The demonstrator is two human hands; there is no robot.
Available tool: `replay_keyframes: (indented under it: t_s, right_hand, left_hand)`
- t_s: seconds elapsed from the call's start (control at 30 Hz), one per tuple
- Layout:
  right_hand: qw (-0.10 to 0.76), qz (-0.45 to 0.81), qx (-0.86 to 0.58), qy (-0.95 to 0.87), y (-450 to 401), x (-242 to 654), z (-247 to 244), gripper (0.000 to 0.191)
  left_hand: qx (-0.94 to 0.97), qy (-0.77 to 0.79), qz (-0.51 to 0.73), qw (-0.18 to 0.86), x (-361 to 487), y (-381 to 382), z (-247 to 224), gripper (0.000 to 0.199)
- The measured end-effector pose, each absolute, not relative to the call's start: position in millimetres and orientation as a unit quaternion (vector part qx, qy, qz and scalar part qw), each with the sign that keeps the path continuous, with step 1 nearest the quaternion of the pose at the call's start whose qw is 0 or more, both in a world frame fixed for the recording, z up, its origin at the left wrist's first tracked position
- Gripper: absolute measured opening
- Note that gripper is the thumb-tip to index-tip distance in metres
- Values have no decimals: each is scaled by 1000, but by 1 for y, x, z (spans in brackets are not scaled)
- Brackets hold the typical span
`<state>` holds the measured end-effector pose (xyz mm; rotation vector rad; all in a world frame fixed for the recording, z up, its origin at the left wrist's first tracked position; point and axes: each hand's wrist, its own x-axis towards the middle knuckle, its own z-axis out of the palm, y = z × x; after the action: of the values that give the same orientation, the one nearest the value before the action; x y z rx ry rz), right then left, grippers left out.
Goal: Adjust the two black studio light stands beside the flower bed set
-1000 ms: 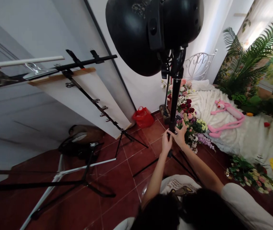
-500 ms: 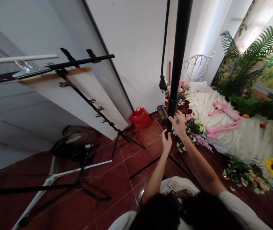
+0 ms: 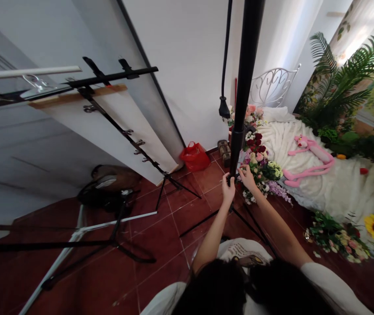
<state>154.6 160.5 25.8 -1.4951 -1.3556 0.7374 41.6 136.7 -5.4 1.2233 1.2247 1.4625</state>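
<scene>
A tall black light stand [image 3: 237, 144] rises upright in front of me, its legs spread on the floor. Low on its pole, my left hand [image 3: 228, 189] has its fingers curled round the shaft. My right hand [image 3: 247, 178] is just to the right of the pole at about the same height, its thumb and fingers bent together toward the shaft. Whether a small part is pinched between them is hidden. A black cable with a plug [image 3: 224, 108] hangs left of the pole, touched by neither hand.
To the left stands a backdrop board [image 3: 134, 131] clamped to a black stand. A white-and-black stand base [image 3: 82, 232] lies nearer me. A red bag [image 3: 195, 156] rests by the wall. Flowers [image 3: 259, 155] and a pink plush toy [image 3: 318, 153] on white fabric are to the right.
My right hand has moved down a little and drawn slightly away from the pole, fingers bending closer together. My left hand stays on the pole. The view has shifted slightly.
</scene>
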Motion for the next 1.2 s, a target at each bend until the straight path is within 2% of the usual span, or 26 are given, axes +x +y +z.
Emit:
replay_keyframes:
  t_s: [0.1, 0.17, 0.23, 0.4, 0.5, 0.63, 0.8, 1.0, 1.2]
  right_hand:
    - [403, 278, -706, -512, 180, 155, 38, 17]
    - [334, 314, -743, -488, 190, 156, 47, 13]
    - [309, 368, -742, -468, 191, 155, 53, 11]
    - [480, 514, -617, -353, 150, 154, 47, 32]
    - [493, 533, -608, -321, 102, 162, 24, 36]
    - [497, 574, -627, -175, 23, 186, -23, 29]
    - [584, 521, -622, -25, -83, 215, -60, 28]
    - [691, 371, -605, 134, -174, 229, -50, 36]
    - [775, 226, -552, 209, -250, 224, -44, 36]
  left_hand:
    - [489, 491, 584, 422, 42, 136, -2, 44]
    - [492, 489, 583, 423, 42, 135, 1, 44]
    - [492, 489, 582, 424, 42, 132, 3, 44]
    - [455, 516, 589, 425, 37, 113, -12, 46]
    - [428, 546, 564, 447, 33, 89, -35, 46]
    - [447, 541, 509, 498, 39, 53, -59, 42]
    - [515, 472, 438, 566, 71, 25, -66, 39]
    - [613, 362, 303, 634, 136, -8, -57, 38]
    - [692, 191, 160, 677, 206, -89, -45, 35]
